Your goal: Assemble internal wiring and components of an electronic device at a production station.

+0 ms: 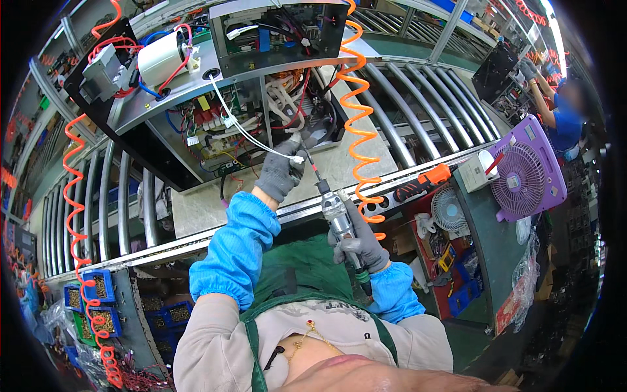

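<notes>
My right hand (363, 243), in a grey glove, is wrapped round a silver power screwdriver (336, 215). Its long bit points up and away, toward the open electrical cabinet (153, 160). My left hand (282, 171), gloved too, reaches to the cabinet's near opening with fingers closed by the bit's tip; what they pinch is hidden. A white cable (243, 130) hangs from the metal top, its white connector (298, 159) beside my left hand. Circuit boards and wiring fill the cabinet. A white cylinder (160, 60) with red and blue wires lies on top.
Coiled orange hoses (359, 121) hang close by my right hand and at the left. A roller conveyor (428, 108) runs on both sides of the cabinet. An orange-and-black tool (423, 183), a purple fan (520, 176) and a person in blue (565, 121) are at the right. Blue screw bins (108, 282) stand left.
</notes>
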A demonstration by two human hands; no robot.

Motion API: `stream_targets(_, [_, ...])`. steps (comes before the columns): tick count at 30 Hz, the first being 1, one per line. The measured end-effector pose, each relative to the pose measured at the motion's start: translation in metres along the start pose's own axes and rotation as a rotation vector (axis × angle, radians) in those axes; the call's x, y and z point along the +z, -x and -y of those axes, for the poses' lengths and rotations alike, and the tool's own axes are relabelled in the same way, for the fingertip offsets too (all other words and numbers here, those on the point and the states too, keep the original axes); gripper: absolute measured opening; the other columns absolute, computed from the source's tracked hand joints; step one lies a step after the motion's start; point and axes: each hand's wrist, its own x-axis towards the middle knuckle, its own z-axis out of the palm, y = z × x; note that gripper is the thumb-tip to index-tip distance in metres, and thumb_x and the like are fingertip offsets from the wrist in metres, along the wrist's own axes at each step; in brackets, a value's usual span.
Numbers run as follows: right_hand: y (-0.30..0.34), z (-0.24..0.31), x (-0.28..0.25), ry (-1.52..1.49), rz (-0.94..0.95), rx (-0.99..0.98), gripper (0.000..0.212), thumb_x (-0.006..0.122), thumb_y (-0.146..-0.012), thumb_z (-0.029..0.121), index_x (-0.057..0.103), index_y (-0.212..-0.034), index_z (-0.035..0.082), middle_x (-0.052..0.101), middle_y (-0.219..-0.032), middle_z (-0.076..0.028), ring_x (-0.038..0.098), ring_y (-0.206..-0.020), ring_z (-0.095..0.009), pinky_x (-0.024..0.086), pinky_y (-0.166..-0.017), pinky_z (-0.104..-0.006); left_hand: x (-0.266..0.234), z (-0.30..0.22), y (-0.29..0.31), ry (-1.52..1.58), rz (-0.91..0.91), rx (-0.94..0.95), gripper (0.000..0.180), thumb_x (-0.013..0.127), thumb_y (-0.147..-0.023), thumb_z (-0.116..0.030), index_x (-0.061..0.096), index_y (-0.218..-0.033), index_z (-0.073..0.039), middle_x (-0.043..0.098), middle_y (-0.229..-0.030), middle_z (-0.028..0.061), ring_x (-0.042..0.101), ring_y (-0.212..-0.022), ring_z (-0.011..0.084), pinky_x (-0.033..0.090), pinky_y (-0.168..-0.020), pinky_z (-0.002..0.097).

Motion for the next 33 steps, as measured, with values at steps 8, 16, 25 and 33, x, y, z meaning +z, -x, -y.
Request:
stream_targets(8, [0.0, -0.001, -0.003, 0.207, -0.036, -0.068, 0.101, 0.065, -0.066, 0.002, 0.012, -0.15, 0.02, 0.057, -0.083, -0.01, 0.059, -0.061, -0.016, 0.051, -0.052, -0.0288, 0.017, -0.001, 0.007, -0.206, -0.007, 0.077, 0.027, 0.053, -0.095, -0.019, 0.053, -0.116, -0.002, 0.064, -0.107, 0.014, 0.056, -0.058, 0.0055, 0.045, -0.039, 0.0113])
stream_targets(16, [-0.004, 0.016, -0.015, -0.085, 0.081, -0.077, 0.104, 0.067, -0.063, 0.011, 0.012, -0.15, 0.025, 0.055, -0.084, -0.013, 0.058, -0.058, -0.019, 0.052, -0.05, -0.0316, 0.044, -0.01, -0.001, -0.157, 0.012, 0.078, 0.025, 0.056, -0.094, -0.025, 0.062, -0.107, -0.004, 0.056, -0.075, -0.0002, 0.042, -0.048, 0.0021, 0.034, -0.04, 0.0144])
stream_targets(25, [-0.01, 0.129, -0.005, 0.085, 0.035, -0.245, 0.102, 0.064, -0.062, 0.007, 0.015, -0.15, 0.025, 0.056, -0.087, -0.013, 0.06, -0.066, -0.019, 0.055, -0.051, -0.0304, 0.138, -0.057, 0.006, -0.949, 0.024, 0.728, 0.036, 0.051, -0.094, -0.021, 0.055, -0.124, -0.002, 0.064, -0.099, 0.0062, 0.054, -0.081, 0.0072, 0.045, -0.073, 0.0215])
stream_targets(33, [-0.041, 0.174, 0.014, 0.277, 0.041, -0.404, 0.092, 0.067, -0.066, 0.01, 0.026, -0.148, 0.014, 0.056, -0.094, -0.008, 0.057, -0.065, -0.013, 0.049, -0.053, -0.0258, 0.168, -0.114, -0.01, -1.455, -0.15, 0.932, 0.055, 0.046, -0.087, -0.028, 0.043, -0.129, 0.007, 0.057, -0.111, 0.0328, 0.057, -0.104, 0.0432, 0.043, -0.09, 0.0437])
